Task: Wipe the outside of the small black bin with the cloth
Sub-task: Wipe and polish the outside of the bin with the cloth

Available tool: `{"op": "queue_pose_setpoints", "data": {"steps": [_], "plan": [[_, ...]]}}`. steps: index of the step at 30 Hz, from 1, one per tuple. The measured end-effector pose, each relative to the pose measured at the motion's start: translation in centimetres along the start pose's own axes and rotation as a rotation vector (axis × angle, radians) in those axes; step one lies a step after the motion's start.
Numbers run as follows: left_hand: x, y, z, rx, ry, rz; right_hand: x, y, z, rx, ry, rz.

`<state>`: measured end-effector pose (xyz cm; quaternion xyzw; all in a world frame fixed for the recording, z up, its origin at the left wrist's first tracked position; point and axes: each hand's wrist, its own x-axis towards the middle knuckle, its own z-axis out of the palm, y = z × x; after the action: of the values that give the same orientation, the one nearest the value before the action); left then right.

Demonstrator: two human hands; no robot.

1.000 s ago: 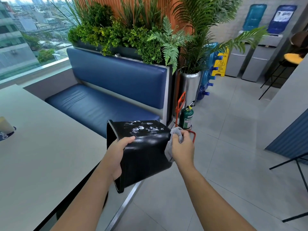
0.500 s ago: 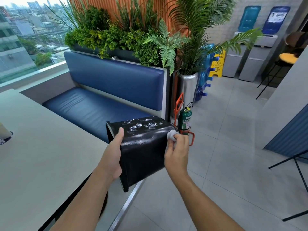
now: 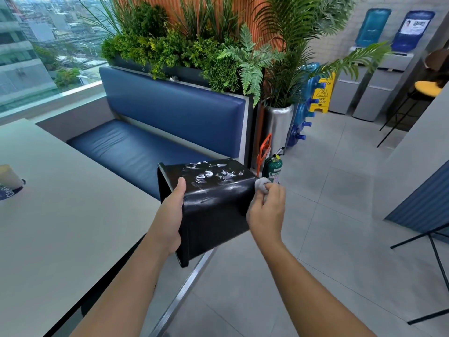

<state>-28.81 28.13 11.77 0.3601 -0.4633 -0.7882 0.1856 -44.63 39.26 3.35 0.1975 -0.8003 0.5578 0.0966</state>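
Note:
The small black bin (image 3: pixel 213 203) is held on its side in the air, its open mouth turned left toward the table. Its glossy upper face carries white smears. My left hand (image 3: pixel 171 222) grips the rim at the mouth, thumb on top of the wall. My right hand (image 3: pixel 267 212) holds a bunched grey cloth (image 3: pixel 262 184) against the bin's base end at the upper right corner. Most of the cloth is hidden inside my fingers.
A pale table (image 3: pixel 60 227) fills the left, with a paper cup (image 3: pixel 8 177) near its far edge. A blue bench (image 3: pixel 150 147) stands behind the bin. A green fire extinguisher (image 3: pixel 274 167) and a steel planter (image 3: pixel 279 127) stand beyond it. Grey floor tiles (image 3: pixel 328 215) spread to the right.
My right hand with the cloth slid up along the bin's base end to its top corner. The bin tilted slightly and my left thumb moved onto its top.

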Motion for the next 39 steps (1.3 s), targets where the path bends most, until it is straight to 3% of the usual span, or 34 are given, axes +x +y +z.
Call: {"op": "queue_pose_setpoints", "data": {"steps": [3, 5, 7, 11, 15, 20, 27, 32, 36, 39], "plan": [[-0.1, -0.3, -0.2, -0.03, -0.054, 0.016, 2.3, 0.4, -0.1, 0.127, -0.022, 0.396], [-0.1, -0.2, -0.7, -0.037, -0.075, 0.035, 3.5, 0.8, -0.5, 0.339, -0.077, 0.643], [0.4, -0.2, -1.1, -0.039, -0.066, 0.045, 3.8, 1.2, -0.9, 0.503, -0.119, 0.754], [2.5, -0.3, -1.1, 0.021, 0.211, 0.067, 2.4, 2.2, -0.6, 0.536, -0.233, 0.799], [3.6, -1.5, -1.9, 0.24, 0.43, 0.263, 0.9, 3.2, -0.4, 0.465, -0.313, 0.737], [5.0, -3.1, -6.5, 0.449, 0.637, 0.31, 2.1, 3.1, -2.4, 0.407, -0.245, 0.643], [6.4, -3.8, -10.4, 0.345, 0.572, 0.216, 5.0, 1.0, -2.5, 0.154, -0.456, 0.445], [6.4, -3.9, -10.7, 0.242, 0.476, 0.153, 5.7, -1.6, -1.3, -0.072, -0.429, 0.267], [6.4, -3.8, -10.3, 0.21, 0.464, 0.182, 5.1, -4.1, -0.5, -0.011, -0.349, 0.181], [6.9, -3.7, -11.1, 0.161, 0.492, 0.206, 3.1, -5.6, -1.1, 0.128, -0.398, 0.007]]}}
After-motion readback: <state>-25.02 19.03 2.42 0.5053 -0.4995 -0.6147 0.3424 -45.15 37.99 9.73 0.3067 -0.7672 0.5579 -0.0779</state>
